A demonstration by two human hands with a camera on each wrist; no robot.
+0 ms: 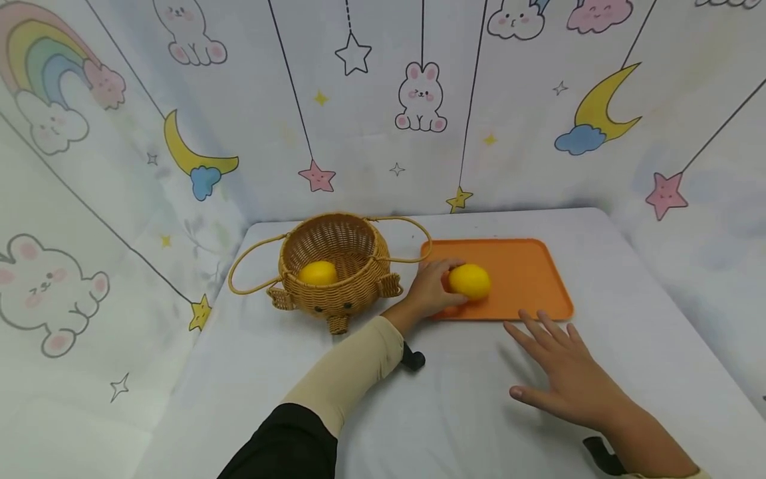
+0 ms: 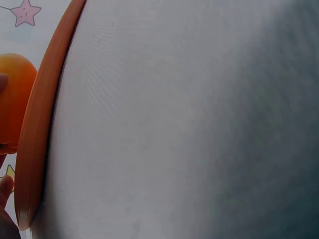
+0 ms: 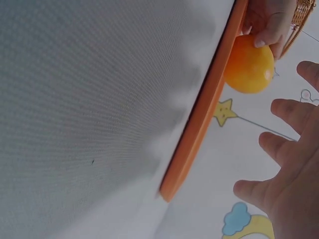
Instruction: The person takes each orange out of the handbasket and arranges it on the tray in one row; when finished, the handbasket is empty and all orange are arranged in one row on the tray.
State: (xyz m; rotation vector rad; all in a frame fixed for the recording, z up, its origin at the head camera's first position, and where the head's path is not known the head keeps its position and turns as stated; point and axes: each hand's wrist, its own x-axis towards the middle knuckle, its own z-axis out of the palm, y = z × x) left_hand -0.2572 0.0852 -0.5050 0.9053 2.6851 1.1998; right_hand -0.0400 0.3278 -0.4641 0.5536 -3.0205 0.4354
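A smooth, rounded yellow fruit (image 1: 470, 282) is at the left part of the orange tray (image 1: 526, 279). My left hand (image 1: 432, 287) grips it from the left side, the thumb (image 3: 269, 31) in front and the fingers behind. The same fruit (image 2: 15, 102) shows orange-tinted at the edge of the left wrist view. My right hand (image 1: 571, 382) hovers spread in front of the tray's right corner, holding nothing. Left of the tray stands a wicker basket (image 1: 353, 289) with an animal face, and a second yellow fruit (image 1: 318, 273) lies inside it.
The basket's two loop handles stick out sideways, and the right handle (image 1: 419, 226) reaches over the tray's left edge. A white cloth (image 1: 455, 406) covers the table. Behind and to the left hangs a printed curtain (image 1: 371, 126) with rabbits, moons and stars.
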